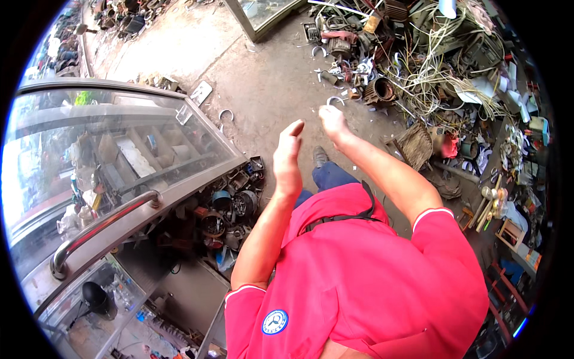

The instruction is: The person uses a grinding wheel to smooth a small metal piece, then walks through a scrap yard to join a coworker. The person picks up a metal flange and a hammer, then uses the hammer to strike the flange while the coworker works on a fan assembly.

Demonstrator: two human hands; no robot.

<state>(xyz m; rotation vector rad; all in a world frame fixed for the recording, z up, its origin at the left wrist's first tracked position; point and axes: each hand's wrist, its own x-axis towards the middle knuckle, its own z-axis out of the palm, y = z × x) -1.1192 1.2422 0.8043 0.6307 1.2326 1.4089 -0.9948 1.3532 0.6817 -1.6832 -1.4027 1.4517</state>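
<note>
My left hand [289, 157] is raised in front of me beside the glass door, seen edge-on with its fingers stretched out. Nothing shows in it. To its right, my right hand [333, 122] is held out over the floor, apart from the left. Its fingers are foreshortened and partly smeared, so their pose is unclear; no held thing can be made out. Beyond the right hand, a pale curved strip [335, 100] lies on the floor. A rusty ring-shaped motor core [380, 91] sits farther right, touched by neither hand.
A framed glass door [197, 157] with a curved metal handle [107, 227] stands at left. Below its edge are containers of metal parts [244, 204]. Tangled pale wire [439, 66] and scrap pile up at far right. Bare concrete floor [263, 90] lies between.
</note>
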